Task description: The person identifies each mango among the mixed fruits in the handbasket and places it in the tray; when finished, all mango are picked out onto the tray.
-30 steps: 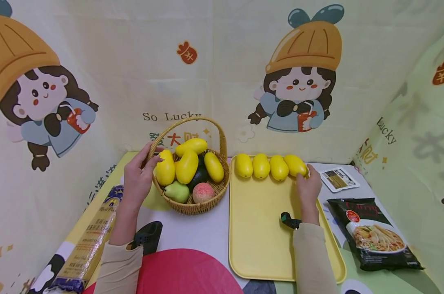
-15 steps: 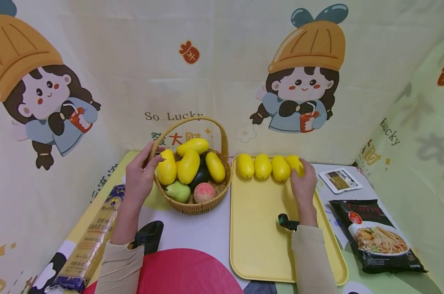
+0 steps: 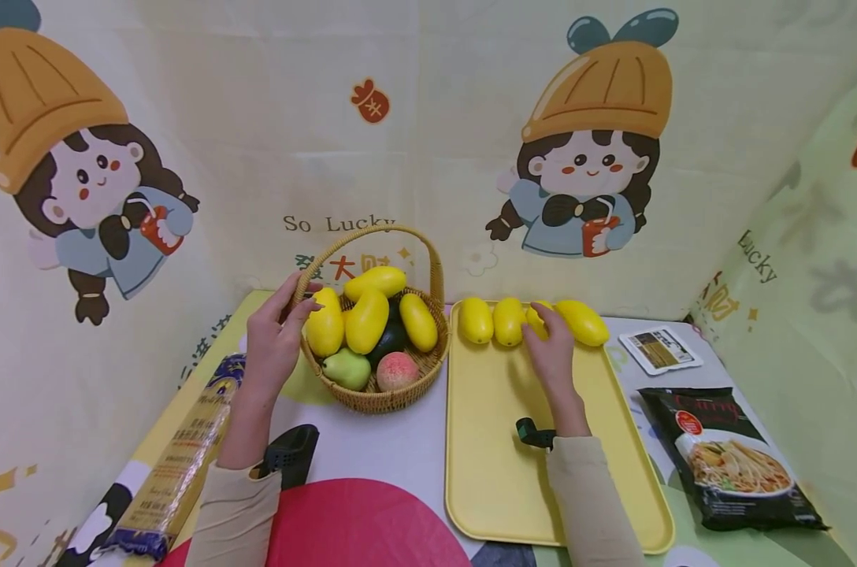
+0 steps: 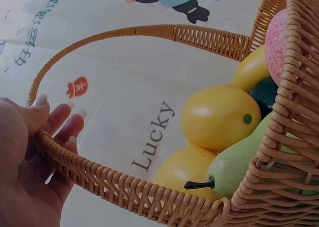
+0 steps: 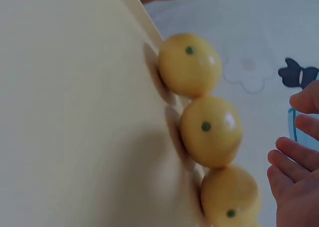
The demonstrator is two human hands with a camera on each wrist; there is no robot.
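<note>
My left hand [image 3: 271,342] has its thumb and fingers curled around the handle of the wicker basket [image 3: 375,403]. In the left wrist view, the handle [image 4: 99,174] passes between them. Inside the basket lie several yellow mangoes [image 3: 367,321], a green pear [image 3: 346,370], a pink peach [image 3: 397,371] and a dark fruit partly covered. Over the far end of the yellow tray [image 3: 499,457] is my right hand [image 3: 552,350], fingers apart and holding nothing. It partly hides one mango in a row along that edge, between a left mango [image 3: 476,321] and a right mango [image 3: 582,323].
Right of the tray lie a small white packet [image 3: 660,350] and a black noodle bag [image 3: 736,457]. A long pasta packet [image 3: 187,449] lies on the left, beside my left forearm. A printed cloth [image 3: 428,157] rises behind the basket and tray.
My right hand has let go of the rightmost mango and moved left along the row. That mango now lies more sideways over the tray's corner. My left hand stays at the handle.
</note>
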